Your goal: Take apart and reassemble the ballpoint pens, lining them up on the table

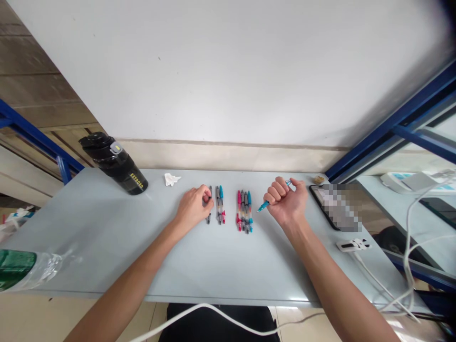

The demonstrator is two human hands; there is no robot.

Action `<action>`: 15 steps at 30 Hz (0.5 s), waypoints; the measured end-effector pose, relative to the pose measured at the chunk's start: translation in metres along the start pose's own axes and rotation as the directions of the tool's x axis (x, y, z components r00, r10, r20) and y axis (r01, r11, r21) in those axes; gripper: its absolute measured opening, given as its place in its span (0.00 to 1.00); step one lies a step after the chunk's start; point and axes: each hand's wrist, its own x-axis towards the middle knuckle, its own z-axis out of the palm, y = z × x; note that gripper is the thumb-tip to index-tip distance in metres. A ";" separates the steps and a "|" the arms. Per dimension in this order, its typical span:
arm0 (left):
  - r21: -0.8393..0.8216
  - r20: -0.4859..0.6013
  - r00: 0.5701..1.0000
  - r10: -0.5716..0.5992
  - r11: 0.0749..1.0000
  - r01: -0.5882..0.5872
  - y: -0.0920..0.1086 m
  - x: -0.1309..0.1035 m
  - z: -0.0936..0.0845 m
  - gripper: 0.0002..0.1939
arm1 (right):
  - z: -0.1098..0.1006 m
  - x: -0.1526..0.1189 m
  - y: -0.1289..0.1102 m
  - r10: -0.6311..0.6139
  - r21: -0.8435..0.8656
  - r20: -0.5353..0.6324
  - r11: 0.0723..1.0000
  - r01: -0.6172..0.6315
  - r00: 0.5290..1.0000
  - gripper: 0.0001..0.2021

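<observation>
My left hand [194,206] has its thumb and fingers pinched on a black-and-clear pen [208,219], which lies on or just above the grey table; the fingers cover its middle. Closed around a blue pen [263,206] is my right hand [288,203], palm turned up, with the pen's tip pointing down and left. Between my hands are two groups of pens side by side. The smaller group [219,204], beside my left hand, has black, blue and red parts. Nearer my right hand, the larger group [244,211] shows red, black and blue ones.
A black bottle [121,166] stands at the back left, near a crumpled white tissue [171,179]. A green-labelled clear bottle [26,270] is at the left edge. On the right lie a phone [333,206], a white plug-like device [352,245] and white cables [383,287].
</observation>
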 end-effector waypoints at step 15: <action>0.131 0.032 0.999 0.012 0.991 -0.016 0.005 -0.003 -0.006 0.05 | 0.016 0.000 0.034 -0.153 -0.590 0.196 0.771 0.241 0.969 0.24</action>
